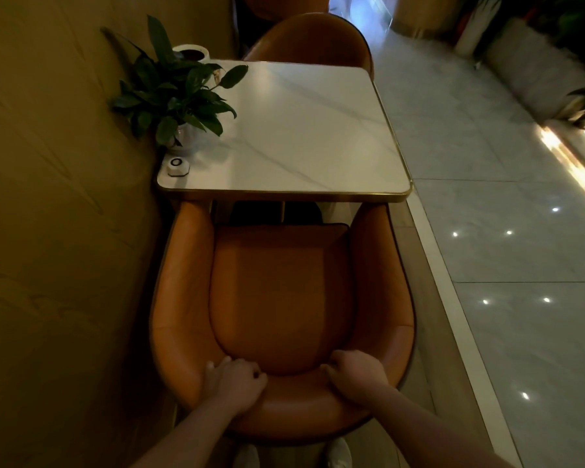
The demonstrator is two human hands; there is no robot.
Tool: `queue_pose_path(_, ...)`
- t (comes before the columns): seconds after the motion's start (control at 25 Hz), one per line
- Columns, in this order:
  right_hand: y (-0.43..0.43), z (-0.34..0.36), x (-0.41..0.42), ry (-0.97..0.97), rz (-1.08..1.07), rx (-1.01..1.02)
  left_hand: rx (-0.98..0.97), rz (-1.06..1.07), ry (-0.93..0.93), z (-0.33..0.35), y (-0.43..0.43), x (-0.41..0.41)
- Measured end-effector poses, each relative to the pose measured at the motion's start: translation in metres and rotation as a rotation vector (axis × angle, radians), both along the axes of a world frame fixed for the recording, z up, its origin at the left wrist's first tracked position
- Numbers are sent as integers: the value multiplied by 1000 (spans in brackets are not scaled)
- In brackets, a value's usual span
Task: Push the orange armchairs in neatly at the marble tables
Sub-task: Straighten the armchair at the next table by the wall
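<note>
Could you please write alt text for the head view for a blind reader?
Left hand and right hand grip the back of an orange armchair at a marble table. A plant and white button sit on it; a second armchair stands opposite.

We've got a leafy potted plant (179, 96) tucked hard against the tan wall (48, 197). Just on our side of that plant sits a small white call button (177, 166), and behind the plant there's a white-rimmed pot (191, 54). Well right of the plant, glossy floor tiles (487, 163) catch little spots of light.
</note>
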State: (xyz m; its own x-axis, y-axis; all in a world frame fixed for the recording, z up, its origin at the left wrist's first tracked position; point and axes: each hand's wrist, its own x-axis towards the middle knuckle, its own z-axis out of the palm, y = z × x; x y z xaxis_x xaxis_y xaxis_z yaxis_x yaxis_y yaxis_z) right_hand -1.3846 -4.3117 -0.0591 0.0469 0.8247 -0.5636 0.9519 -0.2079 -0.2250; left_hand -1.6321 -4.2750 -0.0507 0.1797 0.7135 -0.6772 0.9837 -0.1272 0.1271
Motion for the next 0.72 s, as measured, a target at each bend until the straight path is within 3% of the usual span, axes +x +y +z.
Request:
queue_pose_path(0.4,9,26,7,103,-147,74,52,52,-86,8,13,19)
queue_pose_path(0.72,69,48,104,149,-6,170,226,81,-159,32,65,131)
